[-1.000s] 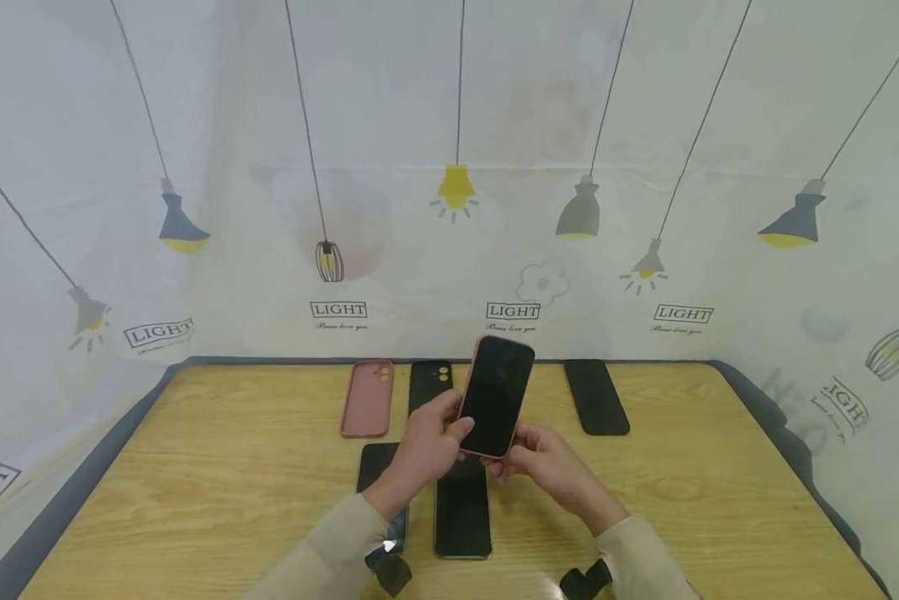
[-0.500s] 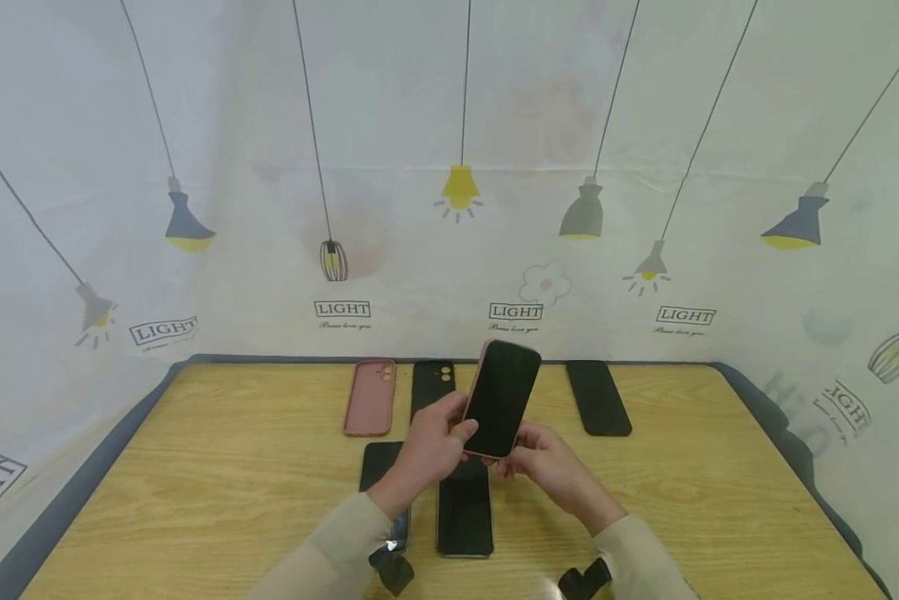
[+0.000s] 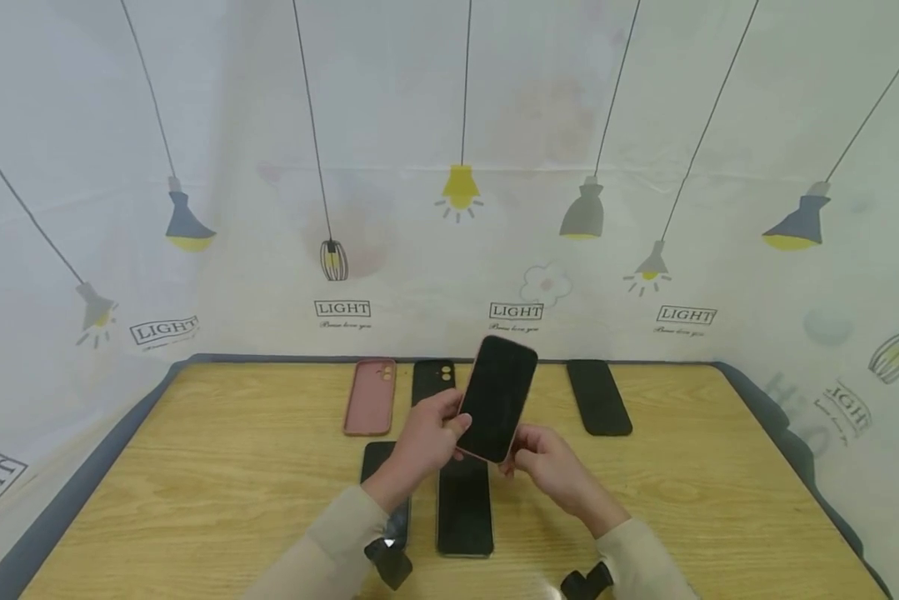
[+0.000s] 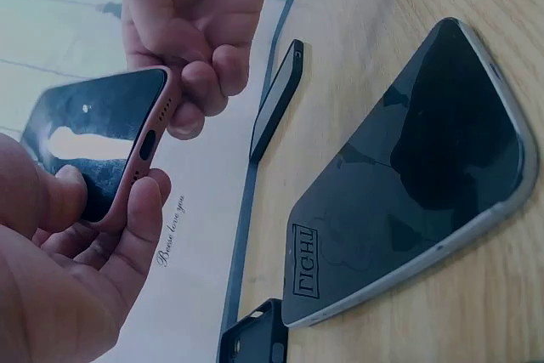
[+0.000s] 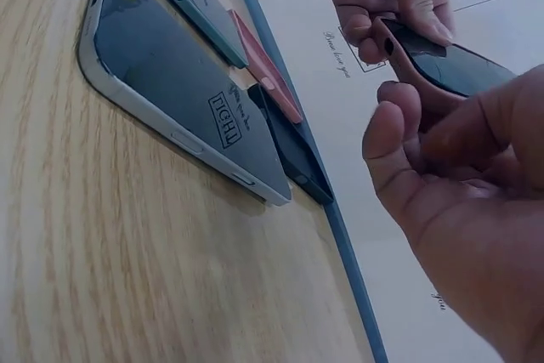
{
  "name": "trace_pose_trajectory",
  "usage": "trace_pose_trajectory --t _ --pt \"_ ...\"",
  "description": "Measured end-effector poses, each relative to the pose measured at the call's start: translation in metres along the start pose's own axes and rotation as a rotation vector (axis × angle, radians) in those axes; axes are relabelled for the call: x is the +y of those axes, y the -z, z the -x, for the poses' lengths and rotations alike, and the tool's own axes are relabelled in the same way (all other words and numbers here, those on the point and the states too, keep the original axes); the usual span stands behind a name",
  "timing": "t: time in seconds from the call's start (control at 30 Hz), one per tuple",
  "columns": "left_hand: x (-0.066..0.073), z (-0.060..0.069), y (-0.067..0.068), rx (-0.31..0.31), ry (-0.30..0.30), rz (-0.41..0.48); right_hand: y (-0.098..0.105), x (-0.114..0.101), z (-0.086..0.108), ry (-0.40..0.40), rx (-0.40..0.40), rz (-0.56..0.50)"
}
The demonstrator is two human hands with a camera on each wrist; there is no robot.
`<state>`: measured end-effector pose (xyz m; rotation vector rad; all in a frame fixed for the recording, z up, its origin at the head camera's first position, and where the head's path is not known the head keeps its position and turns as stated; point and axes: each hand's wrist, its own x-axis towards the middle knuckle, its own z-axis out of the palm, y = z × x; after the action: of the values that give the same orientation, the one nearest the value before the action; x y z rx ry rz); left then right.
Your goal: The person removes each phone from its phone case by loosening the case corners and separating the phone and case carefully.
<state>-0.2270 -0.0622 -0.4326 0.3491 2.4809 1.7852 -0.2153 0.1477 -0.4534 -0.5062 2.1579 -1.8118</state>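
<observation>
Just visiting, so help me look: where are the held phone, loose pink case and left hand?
Held phone (image 3: 498,396), head view: middle of screen.
Loose pink case (image 3: 369,402), head view: inner back.
Left hand (image 3: 427,436), head view: back of hand.

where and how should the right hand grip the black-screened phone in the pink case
Probably by the lower right long edge of the black-screened phone, the right hand coming from the right, thumb in front, fingers behind. The left hand holds the left edge, its thumb on the front; the right edge is mostly bare, and the phone's thin slab shape suits a front-and-back pinch.
</observation>
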Motion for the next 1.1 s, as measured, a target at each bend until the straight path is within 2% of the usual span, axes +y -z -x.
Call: trace_pose_trajectory --t 0.1,0.43,0.8,1.1 --pt "-0.0013 0.0004 0.0022 0.015 0.005 -0.005 0.0003 -0.0014 0.0 -0.005 -0.027 0.017" --pt "-0.0027 0.0001 0.0027 0.018 0.022 0.011 0.0035 -0.0026 0.0004 -0.021 -0.089 -0.031" --pt "-0.0021 -0.0009 0.0037 -0.014 0.026 0.011 0.0054 -0.0003 0.0004 -0.006 -0.118 -0.076" --pt "-0.0058 -0.0023 0.007 -0.081 0.074 0.154 0.01 0.0052 -0.0025 0.0 -0.158 -0.068"
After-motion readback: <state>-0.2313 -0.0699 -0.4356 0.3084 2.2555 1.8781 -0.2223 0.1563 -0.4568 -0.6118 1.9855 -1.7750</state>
